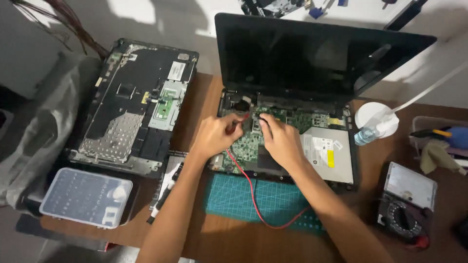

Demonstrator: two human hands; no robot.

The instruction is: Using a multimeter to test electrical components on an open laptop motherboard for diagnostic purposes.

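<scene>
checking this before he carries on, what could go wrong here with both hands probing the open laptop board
1. Left hand and right hand press probes close together on the bare green board; a slip could bridge neighbouring contacts.
2. The red lead trails under the right forearm to the meter; an arm move might snag it and jerk the probe.
3. The spray bottle stands beside the open laptop and could tip onto it.

This looks like a small repair bench for computers, maybe in a home. On the brown wooden table (229,238) an opened laptop (292,97) shows its green board (253,141), and a taken-off laptop cover (136,102) lies beside it. A meter with a dial (404,207), a green cutting mat (258,197), a clear box of small parts (85,197) and a white lamp (378,114) stand around.
</scene>
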